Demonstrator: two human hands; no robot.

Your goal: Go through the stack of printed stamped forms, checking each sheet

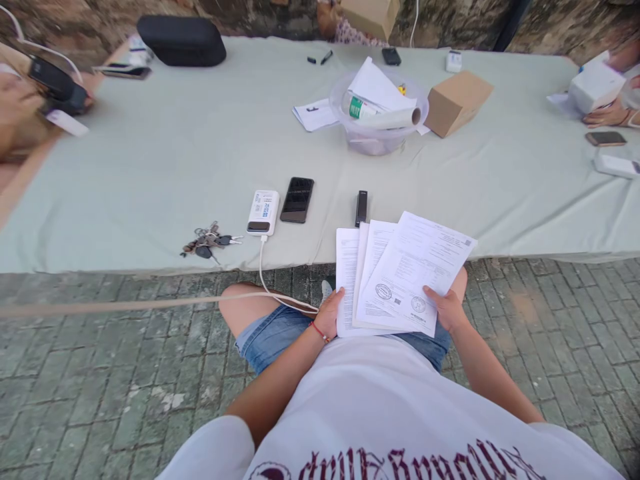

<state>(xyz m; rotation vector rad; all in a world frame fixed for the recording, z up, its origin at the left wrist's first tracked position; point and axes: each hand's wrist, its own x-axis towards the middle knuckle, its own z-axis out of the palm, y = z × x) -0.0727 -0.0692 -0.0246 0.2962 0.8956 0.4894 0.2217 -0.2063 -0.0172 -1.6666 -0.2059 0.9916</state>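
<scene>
I hold a fanned stack of printed paper sheets (400, 270) over my lap, just in front of the table's near edge. My left hand (330, 313) grips the stack's lower left corner, with a red thread on that wrist. At the lower right, my right hand (447, 308) pinches the top sheet, which bears round stamps and a printed code. The sheets overlap and tilt to the right.
A table (150, 167) under a pale green cloth carries keys (207, 241), a white power bank (263, 212) with a cable, a black phone (297, 199), a small black device (361, 207), a clear bowl (379, 133) of papers and a cardboard box (456, 103). Other people's hands appear at both far corners.
</scene>
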